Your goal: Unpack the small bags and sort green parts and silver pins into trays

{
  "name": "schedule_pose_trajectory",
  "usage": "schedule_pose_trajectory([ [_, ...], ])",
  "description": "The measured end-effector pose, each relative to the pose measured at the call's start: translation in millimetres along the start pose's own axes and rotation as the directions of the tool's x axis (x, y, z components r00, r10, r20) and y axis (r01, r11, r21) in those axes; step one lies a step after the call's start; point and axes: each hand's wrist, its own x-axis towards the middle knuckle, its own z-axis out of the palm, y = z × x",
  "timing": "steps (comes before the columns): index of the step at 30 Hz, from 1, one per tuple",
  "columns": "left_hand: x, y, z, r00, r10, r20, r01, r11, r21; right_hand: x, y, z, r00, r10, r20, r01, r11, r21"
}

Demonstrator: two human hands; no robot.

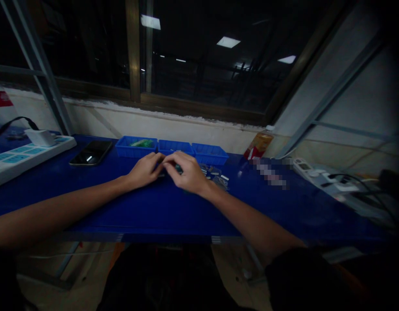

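My left hand [145,170] and my right hand [186,172] meet over the middle of the blue table [154,211]. The fingers of both are curled and pinched together, their tips nearly touching. Whatever lies between them is too small or too hidden to name. Just right of my right hand is a loose spread of small metal pieces [215,173], silvery and partly in what looks like clear plastic. A bit of green shows under my right fingers, its kind unclear.
Behind the hands stand three blue bins: the left bin [120,151] with green pieces, the middle bin [165,146] and the right bin [223,157]. A phone [91,153] and a white power strip [30,159] lie left. A red-and-yellow packet [259,146] and another power strip [322,179] are right.
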Motion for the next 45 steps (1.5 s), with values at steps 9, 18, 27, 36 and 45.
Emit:
schedule_pose_trajectory([
  [9, 1.0, 0.5, -0.8, 0.999, -0.007, -0.032, 0.009, 0.998, 0.066, -15.6, 45.5, 32.0, 0.997, 0.068, 0.022, -0.063, 0.983, -0.171],
  [18, 0.6, 0.0, -0.7, 1.000, -0.025, -0.016, 0.026, 0.998, 0.055, -15.9, 51.1, 30.9, 0.997, 0.082, -0.006, -0.082, 0.985, -0.154],
  [27, 0.2, -0.5, -0.1, 0.997, 0.030, -0.069, -0.028, 0.999, 0.031, -14.9, 48.9, 30.6, 0.991, 0.131, -0.003, -0.131, 0.986, -0.105],
  [36, -0.4, 2.5, -1.8, 0.998, 0.011, -0.064, -0.008, 0.999, 0.052, -16.8, 41.6, 28.2, 0.987, 0.153, -0.056, -0.156, 0.987, -0.039],
  [45, 0.6, 3.3, -3.0, 0.999, 0.013, -0.049, -0.010, 0.998, 0.065, -15.2, 38.9, 28.3, 0.992, 0.114, -0.053, -0.119, 0.990, -0.082],
])
